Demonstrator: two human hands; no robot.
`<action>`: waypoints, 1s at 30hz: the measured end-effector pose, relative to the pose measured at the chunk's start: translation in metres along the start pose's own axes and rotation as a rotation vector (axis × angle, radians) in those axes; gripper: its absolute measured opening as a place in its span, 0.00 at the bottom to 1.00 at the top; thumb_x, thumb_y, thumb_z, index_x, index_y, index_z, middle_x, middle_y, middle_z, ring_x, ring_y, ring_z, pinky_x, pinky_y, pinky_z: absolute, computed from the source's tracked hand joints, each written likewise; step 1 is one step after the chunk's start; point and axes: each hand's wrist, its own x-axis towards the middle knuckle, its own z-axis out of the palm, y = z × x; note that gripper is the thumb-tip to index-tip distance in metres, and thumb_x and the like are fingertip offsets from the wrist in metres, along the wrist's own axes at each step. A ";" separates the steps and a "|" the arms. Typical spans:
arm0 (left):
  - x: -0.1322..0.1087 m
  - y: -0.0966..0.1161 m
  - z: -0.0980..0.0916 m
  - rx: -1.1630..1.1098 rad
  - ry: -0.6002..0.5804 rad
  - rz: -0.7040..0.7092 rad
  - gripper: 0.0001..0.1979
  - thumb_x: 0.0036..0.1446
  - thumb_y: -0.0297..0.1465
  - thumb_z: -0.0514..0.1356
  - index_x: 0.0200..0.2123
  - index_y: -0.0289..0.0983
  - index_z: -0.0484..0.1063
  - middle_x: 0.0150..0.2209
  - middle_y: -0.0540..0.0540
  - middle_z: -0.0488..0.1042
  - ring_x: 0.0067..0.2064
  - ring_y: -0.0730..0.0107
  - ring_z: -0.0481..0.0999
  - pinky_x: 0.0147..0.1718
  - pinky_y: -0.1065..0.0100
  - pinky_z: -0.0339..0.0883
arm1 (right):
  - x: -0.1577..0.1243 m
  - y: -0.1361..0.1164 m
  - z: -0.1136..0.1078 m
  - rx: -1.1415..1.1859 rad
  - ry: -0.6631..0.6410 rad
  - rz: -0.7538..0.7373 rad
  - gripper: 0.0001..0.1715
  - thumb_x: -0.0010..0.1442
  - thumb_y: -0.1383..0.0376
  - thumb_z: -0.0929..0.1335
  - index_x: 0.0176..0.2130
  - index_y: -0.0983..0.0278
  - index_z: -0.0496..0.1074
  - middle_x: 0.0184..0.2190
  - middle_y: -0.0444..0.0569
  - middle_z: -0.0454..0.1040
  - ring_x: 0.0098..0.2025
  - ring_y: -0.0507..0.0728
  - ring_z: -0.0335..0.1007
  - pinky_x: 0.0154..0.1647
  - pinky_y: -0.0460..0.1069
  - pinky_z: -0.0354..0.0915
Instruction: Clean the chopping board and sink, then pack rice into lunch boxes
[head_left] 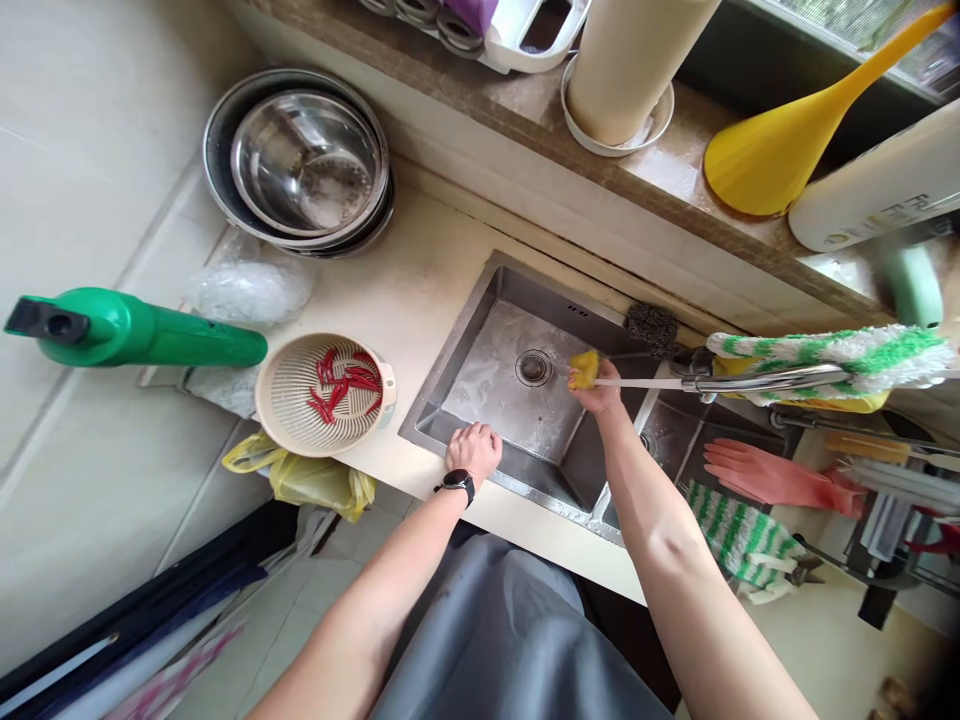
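Observation:
My right hand (598, 388) is closed around a yellow sponge (584, 370) inside the left basin of the steel sink (439, 425). A pale stream, which looks like water, runs from the chrome faucet (765, 381) to this hand. The sponge is near the round drain (533, 368), above the wet basin floor. My left hand (474, 450), with a black watch (456, 484) on its wrist, rests on the sink's front rim. Its fingers are curled into a fist, and nothing shows in them.
Left of the sink stand a colander (281, 400) with red chillies (334, 385), a green bottle-like object (165, 330) and stacked steel bowls (307, 165). A dark scrubber (651, 328) lies behind the sink. Pink gloves (772, 478) hang at right. A yellow funnel (765, 165) stands on the ledge.

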 end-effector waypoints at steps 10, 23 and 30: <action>0.000 0.000 0.002 -0.030 -0.003 -0.009 0.17 0.67 0.31 0.51 0.35 0.38 0.80 0.35 0.39 0.81 0.40 0.56 0.79 0.45 0.57 0.61 | -0.005 0.010 -0.014 -0.042 0.182 -0.014 0.17 0.62 0.52 0.72 0.32 0.58 0.65 0.20 0.36 0.67 0.19 0.48 0.62 0.21 0.44 0.67; 0.000 0.000 0.002 -0.034 -0.006 -0.006 0.16 0.67 0.31 0.51 0.35 0.38 0.80 0.35 0.39 0.81 0.40 0.56 0.80 0.44 0.57 0.61 | 0.005 0.001 0.005 0.071 0.010 -0.115 0.05 0.62 0.66 0.66 0.39 0.56 0.70 0.33 0.43 0.77 0.33 0.54 0.75 0.27 0.48 0.71; 0.000 0.000 0.001 -0.019 0.009 0.006 0.16 0.67 0.30 0.52 0.33 0.38 0.80 0.35 0.41 0.81 0.39 0.58 0.80 0.44 0.58 0.61 | 0.019 0.004 0.008 -0.070 0.269 -0.203 0.25 0.68 0.48 0.66 0.28 0.59 0.56 0.19 0.37 0.59 0.17 0.48 0.52 0.11 0.40 0.45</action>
